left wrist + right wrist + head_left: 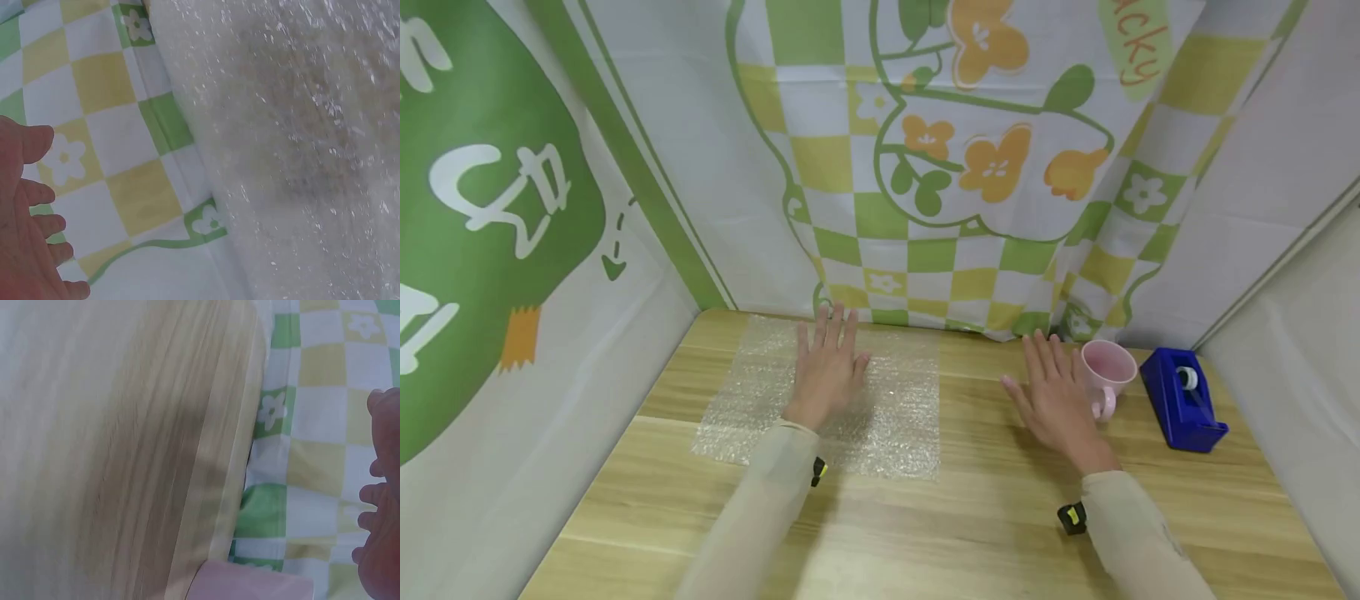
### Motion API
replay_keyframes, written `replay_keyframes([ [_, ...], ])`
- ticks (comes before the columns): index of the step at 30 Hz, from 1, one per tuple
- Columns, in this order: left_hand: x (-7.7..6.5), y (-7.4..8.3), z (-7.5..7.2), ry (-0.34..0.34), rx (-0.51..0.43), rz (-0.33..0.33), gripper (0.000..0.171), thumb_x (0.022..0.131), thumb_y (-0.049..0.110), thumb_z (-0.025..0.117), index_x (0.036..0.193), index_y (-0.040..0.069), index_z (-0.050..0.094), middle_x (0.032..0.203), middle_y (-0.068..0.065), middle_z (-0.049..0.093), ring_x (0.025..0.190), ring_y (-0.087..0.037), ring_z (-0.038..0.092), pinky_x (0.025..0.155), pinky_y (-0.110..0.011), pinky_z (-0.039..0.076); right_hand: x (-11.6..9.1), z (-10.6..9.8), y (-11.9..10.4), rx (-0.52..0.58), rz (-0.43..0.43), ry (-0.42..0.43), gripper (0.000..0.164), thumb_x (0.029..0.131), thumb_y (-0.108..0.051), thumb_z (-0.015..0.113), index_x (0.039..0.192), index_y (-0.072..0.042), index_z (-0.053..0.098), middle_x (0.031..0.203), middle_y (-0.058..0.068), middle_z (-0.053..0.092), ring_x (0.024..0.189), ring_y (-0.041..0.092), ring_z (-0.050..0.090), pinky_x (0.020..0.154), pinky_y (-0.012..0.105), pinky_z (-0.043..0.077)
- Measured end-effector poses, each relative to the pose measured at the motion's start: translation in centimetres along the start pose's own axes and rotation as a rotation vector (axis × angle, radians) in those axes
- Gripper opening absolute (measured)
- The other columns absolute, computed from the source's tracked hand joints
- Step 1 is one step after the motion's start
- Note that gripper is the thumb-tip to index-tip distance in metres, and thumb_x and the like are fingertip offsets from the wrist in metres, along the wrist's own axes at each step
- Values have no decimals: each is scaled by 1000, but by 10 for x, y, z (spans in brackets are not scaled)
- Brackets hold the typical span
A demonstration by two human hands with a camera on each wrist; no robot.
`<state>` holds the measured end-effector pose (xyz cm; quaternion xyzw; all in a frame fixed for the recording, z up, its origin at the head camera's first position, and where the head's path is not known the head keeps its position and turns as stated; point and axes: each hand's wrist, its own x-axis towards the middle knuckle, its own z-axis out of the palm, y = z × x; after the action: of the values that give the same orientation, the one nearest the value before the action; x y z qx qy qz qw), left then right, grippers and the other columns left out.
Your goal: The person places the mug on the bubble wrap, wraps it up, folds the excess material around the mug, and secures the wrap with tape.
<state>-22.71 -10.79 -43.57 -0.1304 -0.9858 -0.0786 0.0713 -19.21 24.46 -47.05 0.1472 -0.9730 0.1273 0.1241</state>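
Observation:
A sheet of clear bubble wrap (895, 417) lies flat on the left part of the wooden table. Over it, in the head view, is my left hand (827, 375), fingers straight and pointing to the back edge. The left wrist view shows the same hand (28, 219) beside the bubble wrap (300, 137). My right hand (1054, 398) is stretched out with the thumb spread, just left of a pink mug (1109, 367) and overlapping its edge in the head view. In the right wrist view the hand (384, 494) holds nothing; part of the mug (250, 584) shows below.
Right of the mug stands a blue tape dispenser (1183, 404) with a roll in it. A checked, flowered curtain (925, 208) hangs along the back edge of the wooden table (910, 542). White cloth walls rise at both sides, the left one with a green print.

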Motion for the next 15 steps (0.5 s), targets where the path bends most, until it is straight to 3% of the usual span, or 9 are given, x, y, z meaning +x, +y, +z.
replay_keyframes([
  [5, -5, 14, 5, 0, -12, 45, 69, 107, 40, 45, 162, 7, 19, 168, -17, 11, 154, -36, 5, 122, -58, 6, -7, 2, -11, 6, -34, -10, 74, 108, -46, 42, 158, 5, 22, 162, 29, 22, 149, 47, 18, 118, 65, 15],
  [11, -17, 33, 19, 58, 15, 134, 66, 105, 40, 51, 157, 4, 32, 160, -20, 32, 148, -39, 29, 120, -56, 23, -16, 12, -25, 37, -96, 15, 67, 105, -39, 52, 152, 6, 35, 150, 30, 41, 138, 49, 38, 115, 62, 26],
  [15, -25, 47, 28, 39, -15, 175, 62, 104, 38, 54, 153, 3, 39, 152, -20, 44, 138, -39, 44, 112, -55, 37, -21, 19, -32, 53, -107, 29, 62, 104, -36, 57, 148, 5, 42, 143, 29, 49, 132, 47, 46, 113, 60, 32],
])
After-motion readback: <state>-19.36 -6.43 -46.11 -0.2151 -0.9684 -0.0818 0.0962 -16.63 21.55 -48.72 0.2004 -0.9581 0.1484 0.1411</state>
